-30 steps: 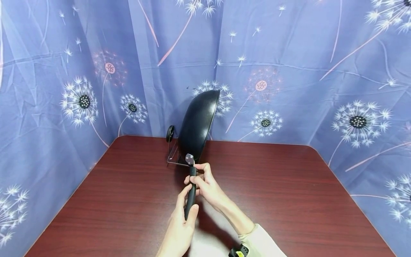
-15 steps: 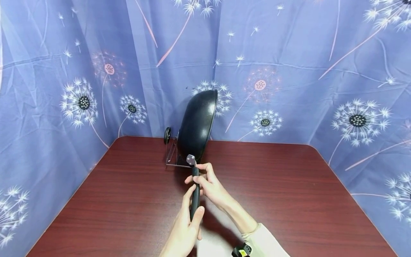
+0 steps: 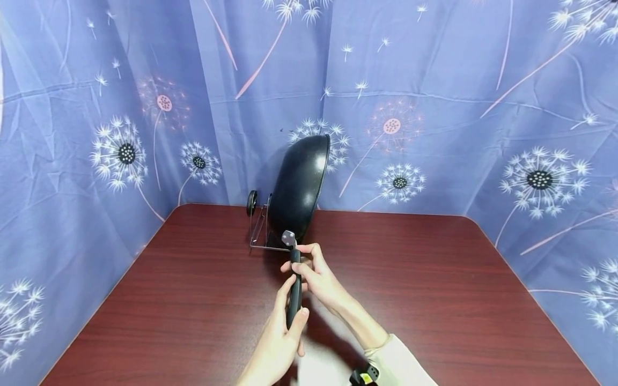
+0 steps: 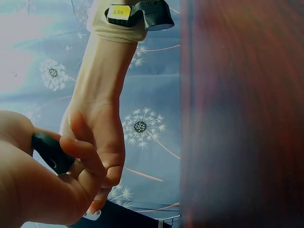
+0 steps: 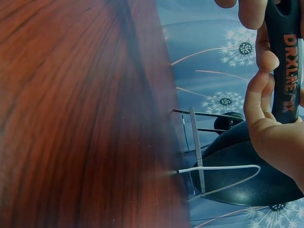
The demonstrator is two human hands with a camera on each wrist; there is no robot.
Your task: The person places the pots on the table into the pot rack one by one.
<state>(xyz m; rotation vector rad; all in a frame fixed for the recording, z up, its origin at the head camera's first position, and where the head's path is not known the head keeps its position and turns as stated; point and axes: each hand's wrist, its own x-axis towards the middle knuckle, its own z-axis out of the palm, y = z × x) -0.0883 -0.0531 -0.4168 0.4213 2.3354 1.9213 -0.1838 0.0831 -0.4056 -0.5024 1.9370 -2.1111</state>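
Observation:
A black wok (image 3: 296,182) stands on its side at the back of the table, tilted, its rounded underside toward the left. Its black handle (image 3: 295,289) points toward me from a riveted metal bracket (image 3: 288,238). The left hand (image 3: 277,343) grips the handle's near end. Further up, the right hand (image 3: 324,281) pinches it from the right side, close to the bracket. In the right wrist view the handle (image 5: 286,61) carries orange lettering. The wok's foot is inside a thin wire rack (image 3: 263,247). In the left wrist view, the fingers partly hide the handle end (image 4: 51,151).
A round black knob (image 3: 251,203) stands at the rack's left. Reddish-brown wood-grain table (image 3: 410,300) spreads on both sides. A blue dandelion-print curtain (image 3: 434,107) hangs right behind the wok and along the sides.
The handle and both hands have shifted slightly to the right, and the wok has turned a little. The rack and knob sit slightly further left. Both hands keep their hold throughout.

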